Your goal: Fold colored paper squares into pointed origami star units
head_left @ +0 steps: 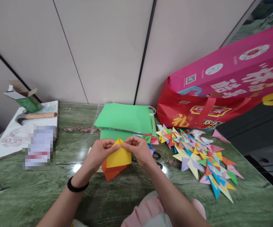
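Observation:
Both hands pinch a folded yellow paper (119, 157) near its pointed top, the thumbs meeting close to the peak. My left hand (100, 154) grips its left slanted edge; a black band circles that wrist. On the right slanted edge, my right hand (138, 150) is closed with bent fingers. Beneath the yellow piece an orange paper (114, 172) shows, one corner pointing down. Pale cream paper peeks out behind my left hand. Dark scissors handles (159, 165) lie beside my right wrist, partly hidden by it.
A green paper stack (124, 118) lies behind my hands. To the right spreads a heap of folded colourful paper pieces (197, 151), before a red bag (174, 107) and a pink box (197, 72). At left, a white board (2, 146) bears a wooden-handled tool (40, 115) and green carton (29, 102).

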The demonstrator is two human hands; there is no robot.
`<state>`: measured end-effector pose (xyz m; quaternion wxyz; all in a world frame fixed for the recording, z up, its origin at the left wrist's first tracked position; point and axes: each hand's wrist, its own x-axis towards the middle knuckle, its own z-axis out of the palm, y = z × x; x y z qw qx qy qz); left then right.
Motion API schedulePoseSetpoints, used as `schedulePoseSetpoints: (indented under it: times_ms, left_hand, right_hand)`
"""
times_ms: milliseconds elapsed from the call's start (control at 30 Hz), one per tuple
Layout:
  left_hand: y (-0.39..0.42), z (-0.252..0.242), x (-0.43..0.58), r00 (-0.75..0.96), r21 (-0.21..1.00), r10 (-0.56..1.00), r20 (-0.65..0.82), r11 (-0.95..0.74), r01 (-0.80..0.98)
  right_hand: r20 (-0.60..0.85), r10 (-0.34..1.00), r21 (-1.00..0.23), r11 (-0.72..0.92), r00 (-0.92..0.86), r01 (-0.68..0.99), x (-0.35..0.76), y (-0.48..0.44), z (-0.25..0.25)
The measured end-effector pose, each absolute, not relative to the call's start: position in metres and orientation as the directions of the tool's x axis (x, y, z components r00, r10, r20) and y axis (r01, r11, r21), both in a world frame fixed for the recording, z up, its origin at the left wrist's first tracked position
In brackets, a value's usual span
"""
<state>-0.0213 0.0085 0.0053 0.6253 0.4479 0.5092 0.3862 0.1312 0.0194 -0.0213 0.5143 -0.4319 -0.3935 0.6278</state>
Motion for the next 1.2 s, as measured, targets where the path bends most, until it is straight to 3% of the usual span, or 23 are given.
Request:
schedulePoseSetpoints:
  times_ms: [367, 767, 1033, 1200]
  left_hand:
    - [0.0068, 0.0049, -0.0174, 0.147, 0.970, 0.959, -0.244, 0.241, 0.036]
    - [0.0048, 0.0009, -0.0184, 0.212, 0.938, 0.977, -0.021, -0.055, 0.342]
    - [0.0065, 0.0017, -0.0170, 0.202, 0.951, 0.976, -0.084, 0.018, 0.309]
    - [0.0064, 0.0049, -0.0168, 0.209, 0.971, 0.961, -0.182, 0.142, 0.193]
  right_hand:
    - [-0.158, 0.968, -0.925, -0.214, -0.193, -0.314, 0.1315, 0.0183, -0.0229]
    - [-0.236, 0.938, -0.893, -0.313, -0.255, -0.324, 0.1334, 0.0189, -0.0212]
    - [-0.221, 0.959, -0.914, -0.267, -0.179, -0.304, 0.1316, 0.0179, -0.0222]
    - [-0.163, 0.982, -0.946, -0.184, -0.098, -0.267, 0.1291, 0.0180, -0.0270]
